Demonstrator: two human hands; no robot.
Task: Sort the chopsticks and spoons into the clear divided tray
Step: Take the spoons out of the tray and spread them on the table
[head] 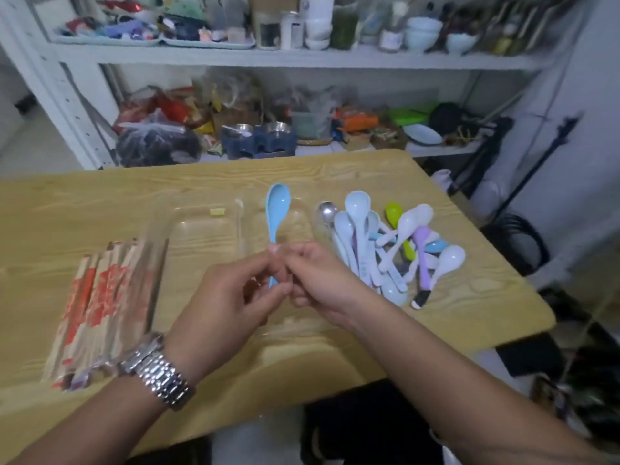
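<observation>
While the left hand (231,297) and right hand (322,280) pinch the blue spoon (277,213) by its handle, bowl toward the far edge of the table (436,297), above the clear tray (201,226), it looks light, stiff and slick; the slim handle seems the natural hold.

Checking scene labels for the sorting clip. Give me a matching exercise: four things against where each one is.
Things:
1. blue spoon
2. chopsticks
3. spoon pile
4. watch

Places:
A. pinched between left hand and right hand
B. on the table, right of the tray
C. at the left hand's wrist
D. on the table, left of the tray

Pairs: 1-A, 2-D, 3-B, 4-C
</observation>
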